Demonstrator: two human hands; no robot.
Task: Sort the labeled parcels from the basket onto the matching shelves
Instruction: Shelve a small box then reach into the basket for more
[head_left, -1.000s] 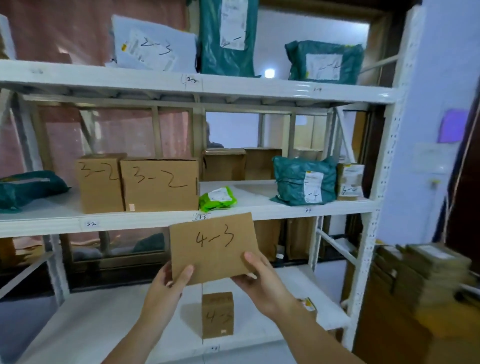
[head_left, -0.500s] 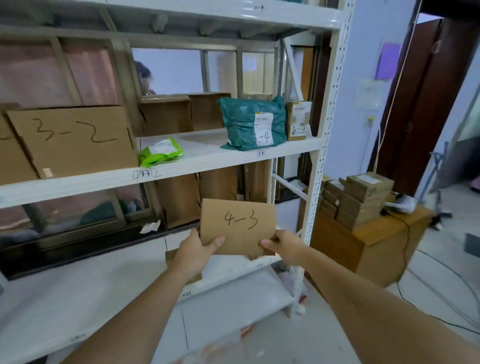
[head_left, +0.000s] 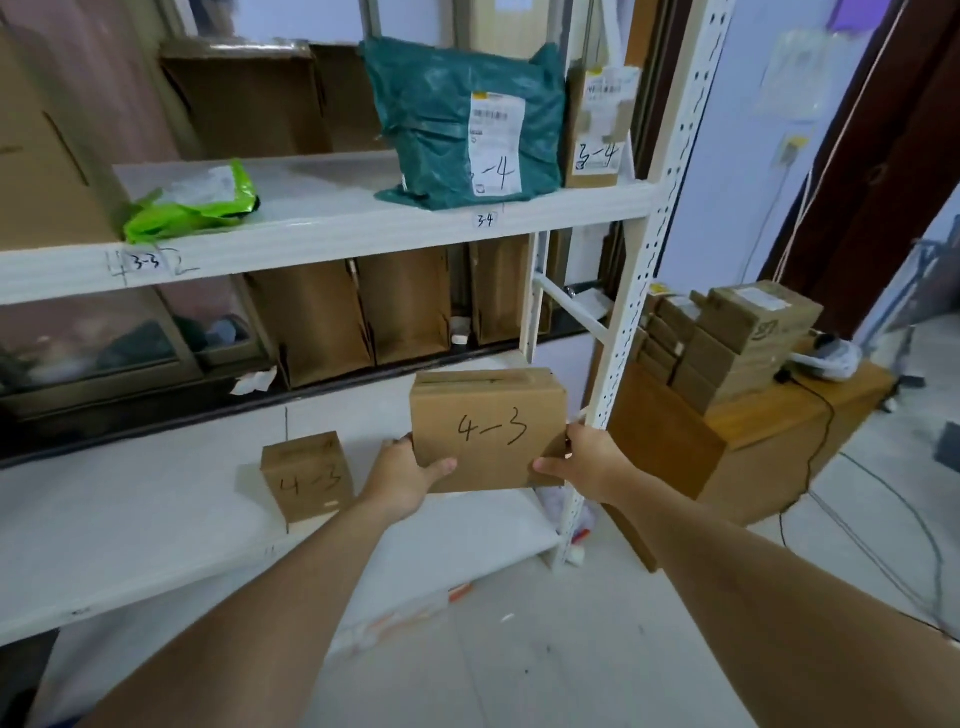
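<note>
A brown cardboard box marked "4-3" (head_left: 488, 431) is held upright over the lower white shelf (head_left: 156, 514). My left hand (head_left: 402, 480) grips its lower left corner, thumb on the front face. My right hand (head_left: 587, 462) grips its right side, thumb on the lower front edge. A smaller box marked "4-3" (head_left: 306, 475) stands on the same shelf just left of my left hand. Whether the held box touches the shelf is hidden by my hands.
The shelf above carries a green mailer (head_left: 192, 202) at tag 3-3, a teal bag marked "-4" (head_left: 452, 119) and a box marked "3-4" (head_left: 597, 130). The white rack post (head_left: 634, 291) stands right of the box. A wooden cabinet (head_left: 743, 441) holds stacked boxes.
Both hands carried the 4-3 box down and forward over the lower shelf, beside the smaller 4-3 box. The view dropped and moved closer to the rack.
</note>
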